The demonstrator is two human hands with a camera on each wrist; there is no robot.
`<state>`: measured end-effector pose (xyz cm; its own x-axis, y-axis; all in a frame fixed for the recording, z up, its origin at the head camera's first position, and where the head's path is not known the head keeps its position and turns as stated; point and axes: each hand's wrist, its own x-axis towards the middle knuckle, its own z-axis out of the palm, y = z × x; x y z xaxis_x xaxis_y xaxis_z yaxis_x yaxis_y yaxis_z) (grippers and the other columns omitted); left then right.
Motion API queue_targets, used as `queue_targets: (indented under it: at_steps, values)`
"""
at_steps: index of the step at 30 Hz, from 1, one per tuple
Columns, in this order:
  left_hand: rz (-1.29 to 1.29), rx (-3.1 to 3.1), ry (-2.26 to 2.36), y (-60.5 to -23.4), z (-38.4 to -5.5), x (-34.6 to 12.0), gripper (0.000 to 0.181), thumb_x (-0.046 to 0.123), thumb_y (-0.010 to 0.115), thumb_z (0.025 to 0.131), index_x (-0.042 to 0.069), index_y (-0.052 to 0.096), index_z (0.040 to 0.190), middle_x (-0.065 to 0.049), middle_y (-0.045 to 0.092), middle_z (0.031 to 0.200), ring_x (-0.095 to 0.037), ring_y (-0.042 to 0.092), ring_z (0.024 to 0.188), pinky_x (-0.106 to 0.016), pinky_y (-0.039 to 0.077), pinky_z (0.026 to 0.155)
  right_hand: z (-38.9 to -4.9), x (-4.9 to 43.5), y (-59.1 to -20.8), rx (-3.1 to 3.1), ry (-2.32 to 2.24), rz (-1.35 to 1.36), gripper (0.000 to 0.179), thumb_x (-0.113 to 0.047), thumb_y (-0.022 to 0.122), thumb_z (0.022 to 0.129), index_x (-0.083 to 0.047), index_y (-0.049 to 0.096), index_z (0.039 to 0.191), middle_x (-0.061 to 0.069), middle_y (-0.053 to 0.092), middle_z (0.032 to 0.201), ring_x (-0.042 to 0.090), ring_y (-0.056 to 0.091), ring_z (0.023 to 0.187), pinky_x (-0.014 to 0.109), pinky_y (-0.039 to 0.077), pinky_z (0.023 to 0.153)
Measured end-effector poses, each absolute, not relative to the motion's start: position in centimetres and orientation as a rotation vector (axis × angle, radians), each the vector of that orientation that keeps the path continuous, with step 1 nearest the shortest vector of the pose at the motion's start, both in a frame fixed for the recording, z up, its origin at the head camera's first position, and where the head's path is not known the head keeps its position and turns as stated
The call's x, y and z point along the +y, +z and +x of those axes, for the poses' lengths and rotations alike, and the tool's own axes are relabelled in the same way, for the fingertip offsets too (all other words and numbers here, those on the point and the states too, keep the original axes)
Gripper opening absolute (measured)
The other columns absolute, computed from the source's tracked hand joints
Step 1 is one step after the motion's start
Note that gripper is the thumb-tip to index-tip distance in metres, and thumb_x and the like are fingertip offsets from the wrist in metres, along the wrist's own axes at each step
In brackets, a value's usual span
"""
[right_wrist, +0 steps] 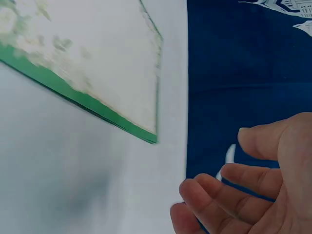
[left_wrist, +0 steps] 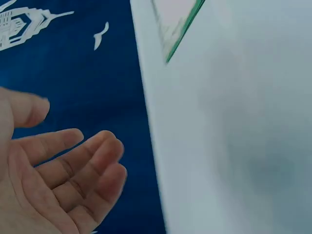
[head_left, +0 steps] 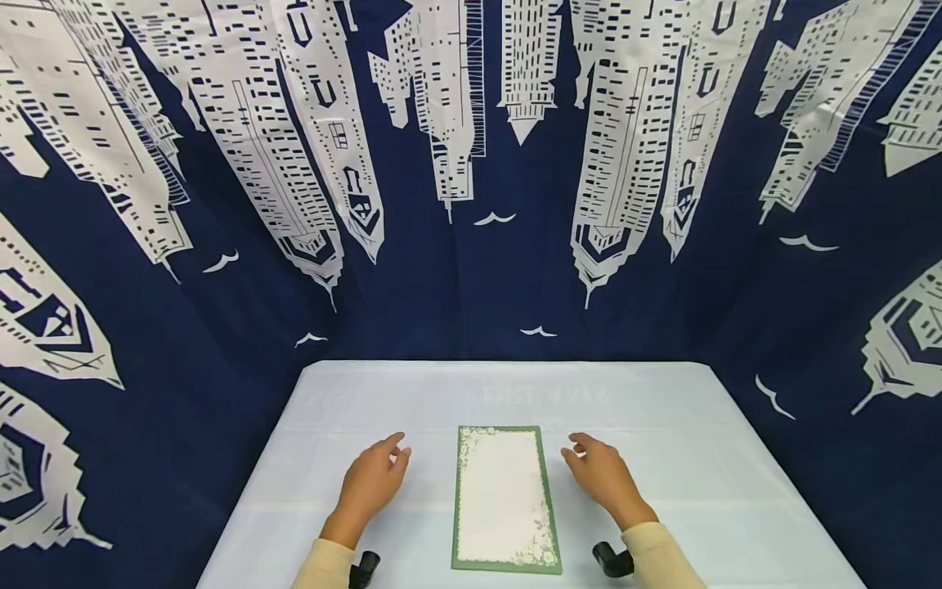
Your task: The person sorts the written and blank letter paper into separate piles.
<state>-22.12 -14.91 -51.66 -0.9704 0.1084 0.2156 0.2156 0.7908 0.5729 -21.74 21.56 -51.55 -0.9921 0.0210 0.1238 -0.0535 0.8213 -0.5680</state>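
Observation:
A rectangular paper pad or stack of sheets point(head_left: 504, 499) with a green border and pale floral corners lies flat on the white table. To its left hovers my left hand point(head_left: 373, 478), fingers loosely bent and holding nothing. My right hand point(head_left: 603, 474) is on the other side, likewise relaxed and apart from the paper. In the left wrist view, the left palm point(left_wrist: 53, 185) is bare, and one corner of the paper point(left_wrist: 175, 22) shows at the top. The right wrist view shows the right hand point(right_wrist: 253, 190) with bare fingers, and the paper's layered green edge point(right_wrist: 97, 105).
The white table point(head_left: 353, 401) has a straight far edge. Behind and beside it hangs dark blue cloth point(head_left: 456, 303) printed with white buildings and birds. A black wrist device point(head_left: 612, 561) sits by the right sleeve, another point(head_left: 364, 568) by the left.

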Motion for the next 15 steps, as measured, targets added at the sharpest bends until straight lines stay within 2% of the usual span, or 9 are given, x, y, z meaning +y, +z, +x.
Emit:
queue_targets:
  at_steps: [3,10,15]
  values:
    - [-0.181,-2.808,-1.099,-53.0,-22.2,-13.9,0.035,0.022,0.059,0.102,0.0,0.067,0.128,-0.01,0.073,0.102,-0.026,0.069,0.087,-0.045,0.056,0.071,-21.7,21.0,-52.8,-2.89,0.988,-0.047,0.035,-0.016,0.067,0.096,0.01,0.066,0.119,0.019,0.072,0.099,0.035,0.07,0.09,0.05,0.056,0.074]
    - [-0.072,-2.889,-1.398,-56.1,-22.0,-10.7,0.041,0.023,0.054,0.104,-0.01,0.063,0.126,-0.024,0.071,0.111,-0.04,0.068,0.103,-0.054,0.056,0.083,-21.4,19.7,-55.4,-2.912,1.081,-0.114,0.033,-0.013,0.069,0.093,0.014,0.066,0.112,0.018,0.072,0.091,0.033,0.069,0.083,0.048,0.056,0.071]
    - [-0.082,-2.916,-1.447,-57.6,-21.8,-9.1,0.04,0.021,0.052,0.104,-0.011,0.063,0.125,-0.027,0.07,0.114,-0.044,0.066,0.109,-0.059,0.051,0.092,-20.8,19.1,-56.8,-2.939,1.058,-0.099,0.033,-0.013,0.071,0.092,0.012,0.066,0.113,0.014,0.072,0.087,0.026,0.069,0.075,0.045,0.057,0.068]
